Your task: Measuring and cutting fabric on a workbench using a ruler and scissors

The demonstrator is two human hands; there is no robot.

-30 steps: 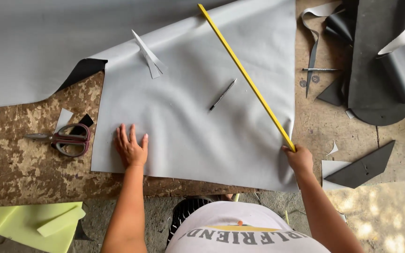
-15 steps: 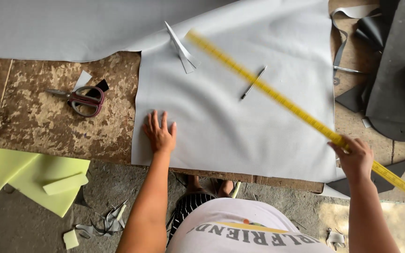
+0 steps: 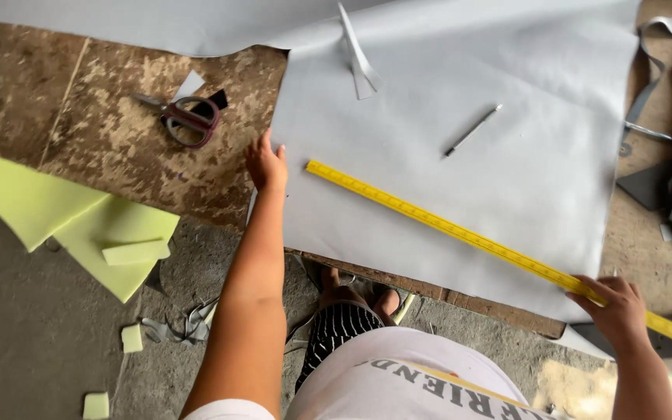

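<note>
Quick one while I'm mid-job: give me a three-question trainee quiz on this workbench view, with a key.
1. True or false: the right hand grips the yellow measuring stick near the sheet's front edge.
2. Which tool lies on the bare worn wooden table, off the grey sheet?
A. scissors
B. pen
C. measuring stick
3. Fill in: the left hand rests at the sheet's ____ edge.

Key:
1. True; the fingers close around the stick, which runs diagonally across the sheet.
2. A; the pen lies on the sheet.
3. Left; it lies flat and holds nothing, close to the stick's far end.
</note>
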